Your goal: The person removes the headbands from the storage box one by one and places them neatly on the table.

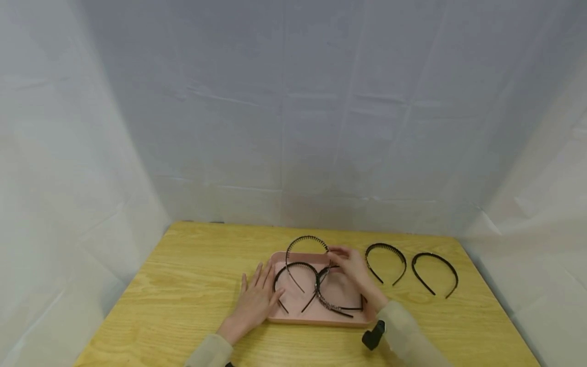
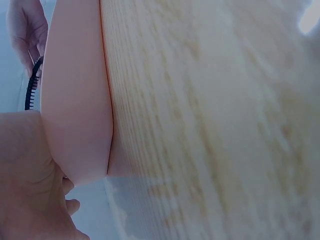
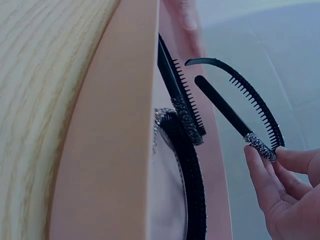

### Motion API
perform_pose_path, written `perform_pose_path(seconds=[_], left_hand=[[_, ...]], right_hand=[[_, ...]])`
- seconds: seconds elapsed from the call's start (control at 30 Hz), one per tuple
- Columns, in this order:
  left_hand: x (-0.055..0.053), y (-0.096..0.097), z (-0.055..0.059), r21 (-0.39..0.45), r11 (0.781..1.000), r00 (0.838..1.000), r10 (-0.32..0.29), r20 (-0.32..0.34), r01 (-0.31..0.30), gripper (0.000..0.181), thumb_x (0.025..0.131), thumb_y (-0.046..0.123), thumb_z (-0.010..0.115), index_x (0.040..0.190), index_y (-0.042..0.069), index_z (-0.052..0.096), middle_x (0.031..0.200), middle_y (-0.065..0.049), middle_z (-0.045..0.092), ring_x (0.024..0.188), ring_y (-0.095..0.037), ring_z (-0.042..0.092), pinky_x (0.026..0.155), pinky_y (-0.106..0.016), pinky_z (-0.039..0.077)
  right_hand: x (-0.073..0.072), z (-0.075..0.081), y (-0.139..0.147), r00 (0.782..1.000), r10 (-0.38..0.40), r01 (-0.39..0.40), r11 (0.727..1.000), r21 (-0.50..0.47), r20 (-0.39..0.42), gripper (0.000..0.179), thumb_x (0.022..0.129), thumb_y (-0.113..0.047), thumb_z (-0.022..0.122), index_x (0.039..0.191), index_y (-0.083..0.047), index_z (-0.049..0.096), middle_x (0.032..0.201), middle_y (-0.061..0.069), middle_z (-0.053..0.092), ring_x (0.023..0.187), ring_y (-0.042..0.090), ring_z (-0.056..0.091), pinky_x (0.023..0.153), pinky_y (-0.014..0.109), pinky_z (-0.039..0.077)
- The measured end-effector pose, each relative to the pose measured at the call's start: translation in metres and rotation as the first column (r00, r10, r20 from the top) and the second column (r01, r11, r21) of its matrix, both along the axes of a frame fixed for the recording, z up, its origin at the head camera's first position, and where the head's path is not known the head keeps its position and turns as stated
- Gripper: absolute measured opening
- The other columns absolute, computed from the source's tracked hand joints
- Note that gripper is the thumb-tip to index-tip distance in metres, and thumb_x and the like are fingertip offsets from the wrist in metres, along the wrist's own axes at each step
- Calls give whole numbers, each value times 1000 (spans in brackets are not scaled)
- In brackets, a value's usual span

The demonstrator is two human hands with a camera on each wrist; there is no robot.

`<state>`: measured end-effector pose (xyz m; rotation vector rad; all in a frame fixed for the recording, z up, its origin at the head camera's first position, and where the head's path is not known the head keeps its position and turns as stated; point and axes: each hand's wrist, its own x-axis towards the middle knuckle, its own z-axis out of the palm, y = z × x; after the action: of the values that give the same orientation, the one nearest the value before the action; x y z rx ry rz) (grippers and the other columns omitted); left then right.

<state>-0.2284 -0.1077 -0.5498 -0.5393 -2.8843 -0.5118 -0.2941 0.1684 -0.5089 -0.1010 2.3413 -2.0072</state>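
Note:
My right hand [image 1: 352, 266] pinches a black toothed headband [image 1: 308, 236] above the back of a pink tray [image 1: 321, 322]. In the right wrist view, thumb and fingers grip this headband [image 3: 260, 104] at its glittery, stone-covered part, with both tips pointing away from the hand. Inside the tray lie other headbands: a black toothed one [image 1: 299, 263] at the left and overlapping glittery ones [image 1: 327, 306] at the right. My left hand [image 1: 257, 302] rests with straight fingers along the tray's left side, its thumb over the rim. The left wrist view shows it against the tray wall [image 2: 75, 95].
Two more black headbands lie on the wooden table [image 1: 183, 285] to the right of the tray: a toothed one [image 1: 386, 245] and a plainer one [image 1: 435, 255]. Pale sheeting [image 1: 284, 127] hangs behind the table and on both sides.

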Motion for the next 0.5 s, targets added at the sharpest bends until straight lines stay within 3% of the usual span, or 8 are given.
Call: perform_pose_path(seconds=[0.13, 0.37, 0.5], left_hand=[[-2, -1, -3, -17, 1000, 1000, 3, -12, -3, 69, 107, 44, 45, 157, -1, 31, 167, -16, 22, 152, -41, 22, 114, -74, 19], [2, 0, 7, 41, 999, 1000, -24, 13, 23, 67, 107, 39, 49, 155, -5, 33, 165, -20, 24, 150, -45, 22, 113, -76, 15], [1, -2, 4, 49, 998, 999, -33, -6, 34, 68, 107, 41, 47, 156, -5, 32, 166, -20, 22, 151, -45, 21, 112, -77, 15]], right_hand=[[5, 7, 8, 1000, 12, -11, 1000, -24, 26, 38, 101, -9, 63, 135, 7, 59, 128, 31, 62, 112, 46, 64, 89, 51, 59], [6, 7, 22, 998, 30, -27, 998, -54, 46, 42, 102, -7, 60, 139, 11, 53, 132, 33, 59, 108, 47, 65, 94, 54, 56], [7, 5, 29, 997, 45, -39, 995, -90, 62, 44, 103, -8, 59, 142, 12, 49, 136, 33, 55, 108, 37, 66, 95, 51, 56]])
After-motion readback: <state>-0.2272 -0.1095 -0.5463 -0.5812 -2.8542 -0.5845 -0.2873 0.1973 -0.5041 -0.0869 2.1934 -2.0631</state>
